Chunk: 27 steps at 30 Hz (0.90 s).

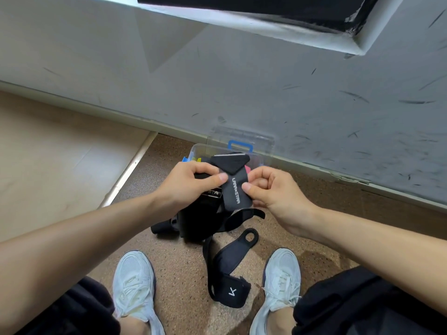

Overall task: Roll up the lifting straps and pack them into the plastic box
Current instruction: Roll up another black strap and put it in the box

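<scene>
Head view: left hand and right hand both pinch a black strap held just in front of the clear plastic box at the far wall. It looks soft, light and floppy, so it is probably best gripped at the flat end and rolled tight.

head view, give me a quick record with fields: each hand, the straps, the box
left hand: pinches the held strap at its left edge
right hand: pinches the same strap's right edge
held strap: black, white lettering, triangular end uppermost
floor strap: black, unrolled, lying between the white shoes
strap pile: black, on the floor under the hands
plastic box: clear, lid open against the wall, coloured items inside
</scene>
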Each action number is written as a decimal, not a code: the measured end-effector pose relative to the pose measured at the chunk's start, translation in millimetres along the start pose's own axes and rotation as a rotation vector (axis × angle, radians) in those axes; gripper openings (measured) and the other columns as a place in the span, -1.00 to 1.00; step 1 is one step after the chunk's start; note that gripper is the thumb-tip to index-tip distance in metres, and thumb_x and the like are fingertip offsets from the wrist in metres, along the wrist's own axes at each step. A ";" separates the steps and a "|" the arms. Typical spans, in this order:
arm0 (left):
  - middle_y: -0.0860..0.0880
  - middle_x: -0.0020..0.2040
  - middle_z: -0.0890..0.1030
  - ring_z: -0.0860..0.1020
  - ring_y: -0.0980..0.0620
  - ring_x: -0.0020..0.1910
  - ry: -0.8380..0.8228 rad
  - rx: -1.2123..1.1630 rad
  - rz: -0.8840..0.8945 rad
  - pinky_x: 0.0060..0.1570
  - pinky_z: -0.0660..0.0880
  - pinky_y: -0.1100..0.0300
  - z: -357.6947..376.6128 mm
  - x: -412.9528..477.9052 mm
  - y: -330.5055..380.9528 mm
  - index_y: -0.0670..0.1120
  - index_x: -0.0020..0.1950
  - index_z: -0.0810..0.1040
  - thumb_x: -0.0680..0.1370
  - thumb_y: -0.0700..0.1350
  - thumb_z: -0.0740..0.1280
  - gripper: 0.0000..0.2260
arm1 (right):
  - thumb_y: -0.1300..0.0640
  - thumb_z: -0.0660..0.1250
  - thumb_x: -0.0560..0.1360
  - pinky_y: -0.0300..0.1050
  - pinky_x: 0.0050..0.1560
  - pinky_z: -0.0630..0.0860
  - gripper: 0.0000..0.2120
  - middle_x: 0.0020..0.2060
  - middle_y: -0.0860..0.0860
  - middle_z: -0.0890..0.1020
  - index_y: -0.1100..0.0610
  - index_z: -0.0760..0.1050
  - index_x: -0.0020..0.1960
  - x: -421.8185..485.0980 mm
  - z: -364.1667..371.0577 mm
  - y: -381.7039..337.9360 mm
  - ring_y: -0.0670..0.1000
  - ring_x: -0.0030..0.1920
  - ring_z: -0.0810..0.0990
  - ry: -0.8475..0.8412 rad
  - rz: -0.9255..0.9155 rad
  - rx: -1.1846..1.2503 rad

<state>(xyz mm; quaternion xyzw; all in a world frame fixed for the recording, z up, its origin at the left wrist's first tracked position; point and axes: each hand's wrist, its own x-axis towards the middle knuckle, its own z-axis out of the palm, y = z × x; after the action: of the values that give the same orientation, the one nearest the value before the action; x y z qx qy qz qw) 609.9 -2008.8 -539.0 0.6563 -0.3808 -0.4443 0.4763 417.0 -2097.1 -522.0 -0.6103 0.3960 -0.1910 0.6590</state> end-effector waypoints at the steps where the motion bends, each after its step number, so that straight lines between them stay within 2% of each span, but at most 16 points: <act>1: 0.09 -0.10 0.74 0.71 0.12 -0.05 -0.019 0.019 -0.011 0.08 0.60 0.20 -0.7 -0.7 -1.5 -0.03 -0.06 0.75 0.48 -0.11 0.56 -0.93 | 0.37 0.37 0.57 -0.21 -0.27 0.53 -0.88 -0.32 0.06 0.65 0.17 0.51 -0.05 1.4 -1.6 -2.8 -0.01 -0.29 0.62 0.049 -0.019 0.014; 3: 0.11 -0.07 0.74 0.71 0.10 0.00 -0.044 0.078 -0.017 0.17 0.59 0.14 0.2 -2.8 -4.7 0.00 -0.03 0.77 0.44 -0.16 0.59 -0.86 | 0.37 0.38 0.56 -0.21 -0.29 0.53 -0.83 -0.31 0.09 0.64 0.13 0.48 -0.03 5.1 -7.5 -9.4 -0.04 -0.30 0.62 0.119 -0.055 0.050; 5: 0.21 -0.10 0.72 0.68 0.18 -0.03 -0.036 0.141 -0.002 0.15 0.55 0.18 0.7 -4.8 -5.1 0.06 -0.06 0.77 0.50 -0.19 0.54 -0.86 | 0.38 0.38 0.56 -0.21 -0.30 0.54 -0.79 -0.29 0.18 0.63 0.13 0.45 0.05 6.6 -13.1 -13.6 -0.08 -0.29 0.64 0.125 -0.093 0.060; 7: 0.16 -0.08 0.72 0.66 0.16 -0.03 -0.025 0.149 0.029 0.14 0.52 0.15 -2.6 -4.1 -6.9 0.07 -0.06 0.75 0.56 -0.23 0.46 -0.81 | 0.41 0.37 0.56 -0.24 -0.28 0.55 -0.80 -0.31 0.20 0.60 0.15 0.53 0.07 6.2 -16.5 -13.5 -0.12 -0.29 0.63 0.097 -0.126 0.010; 9: -0.01 -0.01 0.71 0.66 0.02 0.00 -0.020 0.106 0.067 0.15 0.55 -0.02 -8.1 -3.5 -6.9 0.04 0.03 0.67 0.59 -0.22 0.43 -0.84 | 0.42 0.34 0.57 -0.22 -0.19 0.59 -0.80 -0.27 0.12 0.64 0.17 0.65 0.02 6.7 -18.9 -11.5 -0.11 -0.25 0.62 0.081 -0.133 -0.045; 11: -0.11 0.01 0.66 0.62 0.02 -0.05 -0.017 0.046 0.067 0.11 0.52 -0.08 -12.7 -3.3 -7.5 0.03 0.21 0.52 0.60 -0.22 0.42 -0.75 | 0.44 0.30 0.58 -0.17 -0.02 0.63 -0.74 -0.17 0.05 0.72 0.17 0.69 0.05 9.3 -21.0 -13.5 -0.07 -0.13 0.67 0.063 -0.119 -0.038; 14: 0.01 -0.03 0.68 0.64 0.07 -0.03 0.003 -0.001 0.011 0.19 0.52 0.01 -14.9 -2.9 -7.1 0.03 0.43 0.40 0.59 -0.23 0.43 -0.54 | 0.56 0.21 0.54 -0.22 0.04 0.62 -0.61 -0.07 0.02 0.75 0.22 0.65 0.16 12.6 -26.3 -20.5 -0.01 -0.02 0.73 0.035 -0.098 0.024; 16: 0.00 0.05 0.74 0.70 0.00 0.08 -0.021 -0.061 -0.039 0.24 0.54 0.00 -17.0 -1.5 -5.2 -0.07 0.40 0.50 0.59 -0.24 0.42 -0.62 | 0.59 0.25 0.52 -0.23 0.07 0.63 -0.60 0.03 0.08 0.74 0.25 0.64 0.20 12.5 -30.2 -25.1 0.01 0.04 0.74 0.063 -0.134 -0.020; 19: -0.12 0.11 0.73 0.71 -0.07 0.07 -0.022 -0.089 -0.101 0.16 0.60 0.03 -22.6 2.1 -5.3 -0.24 0.31 0.59 0.59 -0.22 0.42 -0.71 | 0.48 0.41 0.49 -0.28 0.04 0.63 -0.70 -0.07 0.00 0.76 0.18 0.67 0.11 13.1 -36.4 -28.8 -0.07 -0.03 0.74 0.152 -0.219 -0.136; 23: -0.17 0.06 0.74 0.72 -0.04 -0.03 -0.041 -0.088 -0.120 -0.09 0.62 0.21 -27.1 4.4 2.7 -0.23 0.25 0.63 0.59 -0.19 0.43 -0.75 | 0.35 0.43 0.53 -0.27 -0.14 0.61 -0.85 -0.27 -0.01 0.75 0.13 0.70 -0.06 18.7 -44.1 -32.8 -0.04 -0.24 0.73 0.213 -0.278 -0.187; 26: -0.19 0.05 0.74 0.72 -0.03 -0.07 -0.042 -0.115 -0.113 -0.17 0.61 0.24 -29.0 5.9 12.7 -0.22 0.22 0.65 0.59 -0.20 0.42 -0.77 | 0.22 0.45 0.55 -0.26 -0.26 0.50 -0.92 -0.36 0.12 0.62 0.14 0.70 -0.10 23.4 -50.0 -36.1 -0.08 -0.36 0.55 0.264 -0.343 -0.327; 27: -0.19 0.04 0.74 0.71 -0.04 -0.08 -0.046 -0.128 -0.108 -0.18 0.62 0.22 -29.2 5.8 15.6 -0.21 0.19 0.66 0.59 -0.20 0.42 -0.80 | 0.19 0.46 0.55 -0.31 -0.26 0.43 -0.93 -0.35 0.10 0.57 0.13 0.69 -0.11 24.5 -51.3 -37.7 -0.12 -0.36 0.49 0.264 -0.366 -0.386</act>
<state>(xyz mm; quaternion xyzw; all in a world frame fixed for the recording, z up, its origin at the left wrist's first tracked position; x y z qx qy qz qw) 638.1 -2009.8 -520.9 0.6336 -0.3266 -0.5077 0.4839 402.0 -2155.5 -490.0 -0.7555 0.3905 -0.3056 0.4281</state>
